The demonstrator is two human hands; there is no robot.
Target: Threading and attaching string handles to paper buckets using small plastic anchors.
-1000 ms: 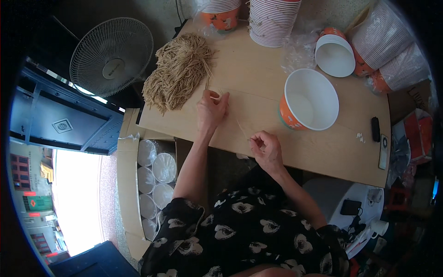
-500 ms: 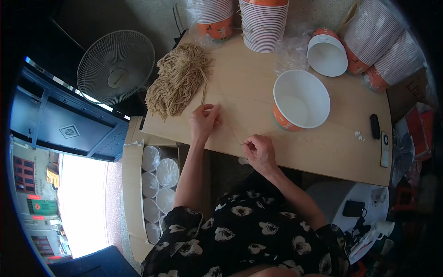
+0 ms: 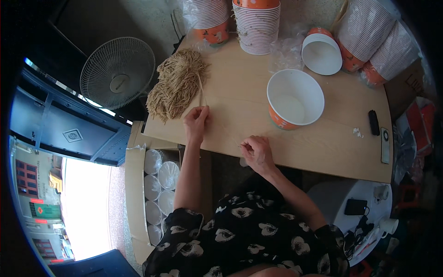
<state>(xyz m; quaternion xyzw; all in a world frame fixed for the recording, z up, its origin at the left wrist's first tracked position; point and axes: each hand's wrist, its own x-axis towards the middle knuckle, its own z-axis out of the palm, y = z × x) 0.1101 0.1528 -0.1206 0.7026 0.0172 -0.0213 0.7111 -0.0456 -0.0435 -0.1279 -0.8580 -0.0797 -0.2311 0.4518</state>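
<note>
head view: the left hand [image 3: 196,122] rests on the pale wooden counter [image 3: 332,143] with its fingertips pinched on a thin tan strand [image 3: 201,94] that runs up into the heap of tan fibre strands [image 3: 176,83] lying at the counter's far left corner. the right hand [image 3: 256,150] sits near the counter's front edge, apart from the left one, fingers closed in a pinch on a fine pale strand [image 3: 229,134] that stretches slantwise between the two hands. beyond the right hand stands an open white paper bowl with an orange outer wall [image 3: 295,98], upright, and further back a second such bowl [image 3: 321,53] lies tilted toward the camera. stacks of white ribbed paper bowls [image 3: 256,27] stand along the far edge, some in clear plastic wrap. a small black remote [image 3: 374,122] lies near the right end of the counter. left of the counter stands a white electric fan [image 3: 118,74], and below it a cardboard box of white lidded cups [image 3: 159,182].
</note>
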